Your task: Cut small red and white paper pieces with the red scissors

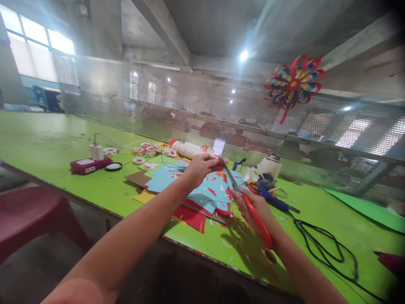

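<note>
Two bare forearms are reaching in from the bottom edge over a green table (57,143). Closest to the camera, the right hand (253,209) is gripping red-handled scissors (249,202), fingers wrapped through the loops; the tool's long axis is running from about five o'clock at the handles up to eleven o'clock at the blade tips, which are standing slightly parted. Just beyond those tips, at eleven o'clock from the right hand, the left hand (202,166) is pinching a small red paper piece (219,159), fingers narrowed around it, so the paper is sitting right at the blades' mouth. Beneath both hands, a pile of blue and red paper sheets (177,181) is spreading across the table. At three o'clock from the scissors, a blue glue gun (272,198) is lying with its black cord (322,249) trailing toward five o'clock. At twelve o'clock, high on the mesh screen (190,101), a paper pinwheel flower (294,84) is hanging.
</note>
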Available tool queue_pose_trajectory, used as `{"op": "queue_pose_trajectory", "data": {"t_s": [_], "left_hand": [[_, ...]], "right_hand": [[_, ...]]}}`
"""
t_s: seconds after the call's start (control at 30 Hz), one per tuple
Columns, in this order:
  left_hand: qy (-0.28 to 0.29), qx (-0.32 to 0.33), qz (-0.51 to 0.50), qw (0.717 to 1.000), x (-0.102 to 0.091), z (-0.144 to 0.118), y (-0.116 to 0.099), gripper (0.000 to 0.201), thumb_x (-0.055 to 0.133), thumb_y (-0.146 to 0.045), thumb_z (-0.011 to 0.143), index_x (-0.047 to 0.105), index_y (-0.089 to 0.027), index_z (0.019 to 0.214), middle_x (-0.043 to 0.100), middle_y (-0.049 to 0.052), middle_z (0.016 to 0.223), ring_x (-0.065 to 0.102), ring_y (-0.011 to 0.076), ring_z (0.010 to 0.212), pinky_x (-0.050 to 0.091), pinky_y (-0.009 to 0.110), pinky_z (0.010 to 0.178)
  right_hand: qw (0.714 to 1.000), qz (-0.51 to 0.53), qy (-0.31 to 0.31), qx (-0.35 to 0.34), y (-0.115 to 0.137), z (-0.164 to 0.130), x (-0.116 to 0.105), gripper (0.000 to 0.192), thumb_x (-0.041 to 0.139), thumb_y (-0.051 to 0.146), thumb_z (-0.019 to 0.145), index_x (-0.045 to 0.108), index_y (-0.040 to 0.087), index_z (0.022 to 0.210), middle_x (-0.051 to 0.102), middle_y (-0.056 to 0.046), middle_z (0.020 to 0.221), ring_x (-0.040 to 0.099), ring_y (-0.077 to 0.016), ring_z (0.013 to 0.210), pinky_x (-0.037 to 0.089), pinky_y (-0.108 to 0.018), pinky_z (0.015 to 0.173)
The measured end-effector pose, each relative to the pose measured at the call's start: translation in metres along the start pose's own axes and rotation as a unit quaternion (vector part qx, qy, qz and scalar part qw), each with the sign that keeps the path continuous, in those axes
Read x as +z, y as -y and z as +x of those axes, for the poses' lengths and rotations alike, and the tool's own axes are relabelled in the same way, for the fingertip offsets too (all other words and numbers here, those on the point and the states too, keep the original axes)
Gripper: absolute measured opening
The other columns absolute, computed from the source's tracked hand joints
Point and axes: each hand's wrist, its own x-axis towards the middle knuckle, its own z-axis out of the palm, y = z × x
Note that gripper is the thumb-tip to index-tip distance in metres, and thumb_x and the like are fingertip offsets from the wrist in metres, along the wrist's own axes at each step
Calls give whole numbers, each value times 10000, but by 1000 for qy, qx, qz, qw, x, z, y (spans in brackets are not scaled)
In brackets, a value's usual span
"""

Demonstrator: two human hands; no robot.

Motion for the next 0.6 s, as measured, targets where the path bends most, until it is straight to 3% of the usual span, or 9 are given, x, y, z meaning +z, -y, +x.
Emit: {"op": "queue_pose_trajectory", "data": {"t_s": [0.6], "left_hand": [[-3,-20,9,1000,2,-4,-4,142,533,-8,772,598,-91,678,686,99,709,649,147,650,477,373,819]], "right_hand": [[1000,18,2,-4,4,-3,-1,477,486,627,798,645,182,734,453,34,488,400,-111,429,332,-228,404]]}}
